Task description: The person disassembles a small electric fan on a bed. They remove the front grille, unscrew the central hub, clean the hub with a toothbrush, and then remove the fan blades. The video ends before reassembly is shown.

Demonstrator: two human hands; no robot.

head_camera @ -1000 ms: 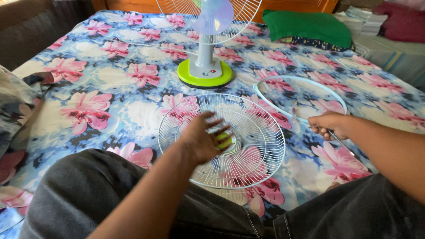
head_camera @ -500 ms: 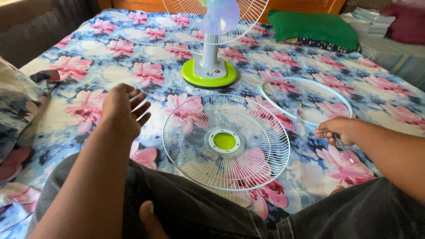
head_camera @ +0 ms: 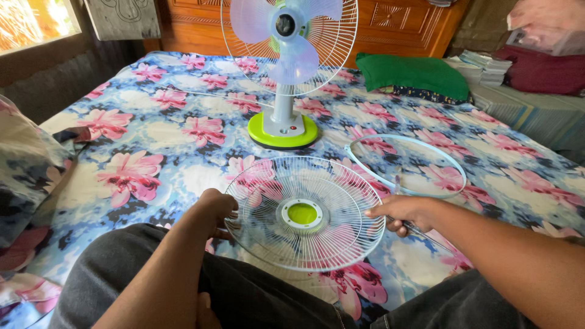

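left hand [head_camera: 214,210] clamped on left rim of white wire fan guard [head_camera: 304,213], right hand [head_camera: 402,211] closed on its right rim, a thin metal tool [head_camera: 426,233] also in that fist. guard lies near the bed's [head_camera: 152,134] front edge; table fan [head_camera: 286,67] behind, loose ring [head_camera: 405,164] just right.
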